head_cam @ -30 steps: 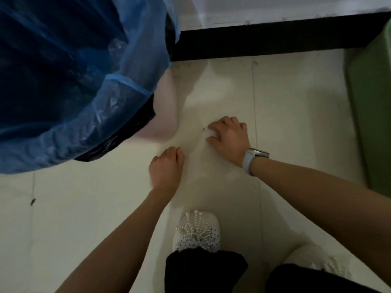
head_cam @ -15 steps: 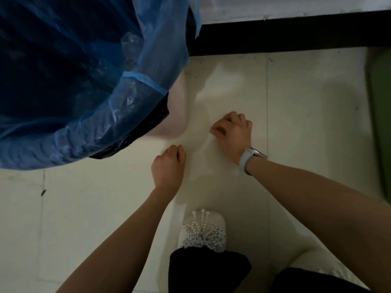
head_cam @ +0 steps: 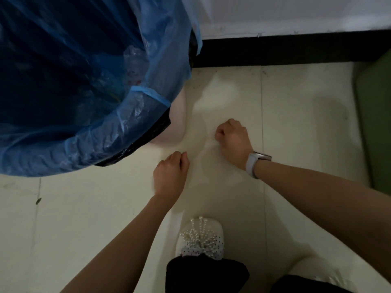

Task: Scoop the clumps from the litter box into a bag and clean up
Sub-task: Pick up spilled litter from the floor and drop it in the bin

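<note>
A blue plastic bag (head_cam: 88, 85) lines a pale bin (head_cam: 178, 123) at the upper left, its mouth wide open. My right hand (head_cam: 232, 140), with a white watch on the wrist, is low over the cream floor tiles to the right of the bin. Its fingertips are curled in and pinched together where a small litter crumb lay; the crumb itself is hidden. My left hand (head_cam: 170, 176) hovers just below the bin with its fingers curled, and nothing shows in it. The litter box and the scoop are out of view.
A black skirting board (head_cam: 285, 49) runs along the white wall at the back. A green object (head_cam: 376, 115) stands at the right edge. My white pearl-trimmed slippers (head_cam: 201, 237) are on the tiles below my hands. A dark speck (head_cam: 38, 200) lies at the left.
My right hand's fingers have closed from spread on the tile into a pinch, and the small crumb seen beside them is no longer visible. My left hand has barely moved.
</note>
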`<state>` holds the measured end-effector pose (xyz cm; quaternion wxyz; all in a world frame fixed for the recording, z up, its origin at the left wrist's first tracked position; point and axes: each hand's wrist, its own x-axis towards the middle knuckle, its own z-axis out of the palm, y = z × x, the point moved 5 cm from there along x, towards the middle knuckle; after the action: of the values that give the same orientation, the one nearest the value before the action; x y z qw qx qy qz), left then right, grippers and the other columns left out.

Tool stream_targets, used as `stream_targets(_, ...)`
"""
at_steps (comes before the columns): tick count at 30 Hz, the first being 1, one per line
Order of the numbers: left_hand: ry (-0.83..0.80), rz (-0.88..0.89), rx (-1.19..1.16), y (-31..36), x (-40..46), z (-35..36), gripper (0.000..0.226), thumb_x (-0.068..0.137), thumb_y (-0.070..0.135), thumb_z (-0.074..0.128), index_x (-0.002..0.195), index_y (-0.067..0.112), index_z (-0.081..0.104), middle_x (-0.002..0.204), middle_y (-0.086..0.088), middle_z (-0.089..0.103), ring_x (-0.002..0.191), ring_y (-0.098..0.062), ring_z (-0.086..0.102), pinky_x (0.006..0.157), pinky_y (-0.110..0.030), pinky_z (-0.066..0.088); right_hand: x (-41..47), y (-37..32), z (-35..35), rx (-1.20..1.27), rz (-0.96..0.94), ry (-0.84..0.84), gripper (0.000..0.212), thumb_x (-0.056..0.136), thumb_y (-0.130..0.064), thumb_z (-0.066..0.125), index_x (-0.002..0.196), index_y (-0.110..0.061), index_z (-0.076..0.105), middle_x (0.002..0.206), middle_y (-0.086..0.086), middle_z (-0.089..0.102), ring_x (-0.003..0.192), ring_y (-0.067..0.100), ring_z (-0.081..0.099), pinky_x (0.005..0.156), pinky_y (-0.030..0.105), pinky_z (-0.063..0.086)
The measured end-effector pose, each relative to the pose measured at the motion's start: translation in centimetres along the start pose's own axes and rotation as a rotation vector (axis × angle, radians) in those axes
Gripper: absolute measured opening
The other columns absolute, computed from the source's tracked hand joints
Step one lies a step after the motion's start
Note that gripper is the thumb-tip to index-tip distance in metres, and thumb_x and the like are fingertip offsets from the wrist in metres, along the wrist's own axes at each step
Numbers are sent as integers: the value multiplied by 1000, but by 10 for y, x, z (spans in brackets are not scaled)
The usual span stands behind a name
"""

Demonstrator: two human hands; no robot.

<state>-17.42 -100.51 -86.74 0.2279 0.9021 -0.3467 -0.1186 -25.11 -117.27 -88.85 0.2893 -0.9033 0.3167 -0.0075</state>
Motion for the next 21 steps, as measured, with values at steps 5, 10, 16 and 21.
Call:
stream_targets(5,18,179,-25,52,8,-6,32,89,31,36,60,17,30,47,-1,34,40,-14,26,40,-23,26,0,12,-56,268,78,1,14,88,6,44,92,8,57,98,22,53,93,32,49,75,24,31)
stream_targets(10,106,496,-165,146,26,-39,33,90,25,43,60,11,41,53,3,34,41,-15,31,39,-23,29,7,7,-140,385,65,95,8,93,-5,44,90,-6,51,83,1,46,73,12,43,61,9,33)
stream_targets(16,338,645,-231,233,59,-140,34,90,27,42,61,10,45,53,-2,42,41,-19,40,36,-28,36,23,-44,-242,408,-109,226,12,93,-4,44,82,-7,46,72,-8,43,66,0,40,62,4,33)
stream_targets(21,552,433,-121,216,85,-224,32,91,31,38,63,19,30,54,6,30,41,-15,29,40,-25,26,40,-110,-273,434,-255,228,13,94,-7,45,82,-11,46,74,-8,44,67,3,42,62,6,34)
